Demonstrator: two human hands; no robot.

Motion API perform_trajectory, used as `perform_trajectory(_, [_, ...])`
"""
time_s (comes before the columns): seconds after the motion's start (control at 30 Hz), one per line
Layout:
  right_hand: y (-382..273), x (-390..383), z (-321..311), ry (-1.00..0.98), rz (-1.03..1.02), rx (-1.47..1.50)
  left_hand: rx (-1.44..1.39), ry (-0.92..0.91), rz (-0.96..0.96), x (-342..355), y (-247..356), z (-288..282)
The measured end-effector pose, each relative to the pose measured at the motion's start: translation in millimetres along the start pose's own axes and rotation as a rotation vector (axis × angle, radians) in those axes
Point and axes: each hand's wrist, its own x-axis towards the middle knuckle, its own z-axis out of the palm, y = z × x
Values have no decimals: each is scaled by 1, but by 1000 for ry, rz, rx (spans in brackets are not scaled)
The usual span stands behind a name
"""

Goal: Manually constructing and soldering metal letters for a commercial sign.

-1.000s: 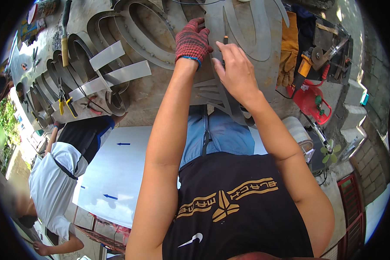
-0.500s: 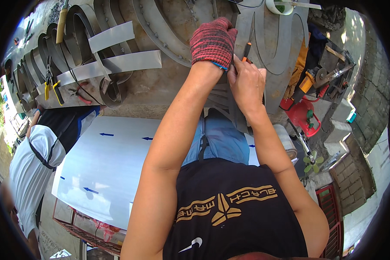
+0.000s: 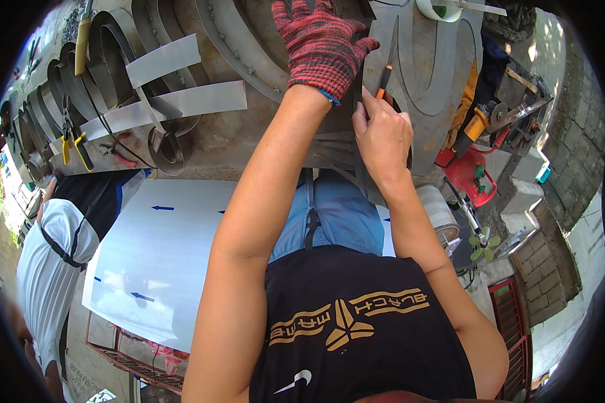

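My left hand (image 3: pixel 324 54), in a red and black knit glove, lies over the metal pieces on the workbench with its fingers spread and thumb apart. Just right of it runs a narrow grey metal strip (image 3: pixel 361 158), reaching toward my body. My bare right hand (image 3: pixel 384 141) is closed, thumb and forefinger pinched at that strip's edge. Beyond its knuckles shows the orange and black handle of a screwdriver (image 3: pixel 384 82), its lower end hidden by the hand. A flat grey metal sheet with curved outlines (image 3: pixel 437 87) lies to the right.
Curved metal bands (image 3: pixel 114 54), pliers with yellow handles (image 3: pixel 70 134) and red-handled pliers (image 3: pixel 119 151) occupy the bench's left. An angle grinder (image 3: pixel 474 127) rests near a red chair (image 3: pixel 474 178) at right. Another person (image 3: pixel 50 262) stands at left, beside a white sheet (image 3: pixel 161 248).
My left hand has opened from a closed grip, spreading its fingers and shifting left and away from me. My right hand stays closed in nearly the same place.
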Motion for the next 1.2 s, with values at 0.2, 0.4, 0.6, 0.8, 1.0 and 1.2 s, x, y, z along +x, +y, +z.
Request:
perform_trajectory(0.2, [-2,1,-1,-42,34,70,-73,-20,-37,-2,-3,3])
perform_trajectory(0.4, [-4,1,-4,-73,45,48,-106,-38,-57,-4,-3,5])
perform_trajectory(0.6, [-2,-5,-8,-206,79,62,-121,-38,-82,-4,-3,4])
perform_trajectory(0.8, [-1,-14,-6,-223,41,38,-147,-22,-97,-3,-2,4])
perform_trajectory(1.0, [-1,-17,-4,-272,54,72,-137,-14,-87,-3,-3,4])
perform_trajectory(1.2, [1,-18,-3,-256,50,131,-128,-12,-84,-4,-3,7])
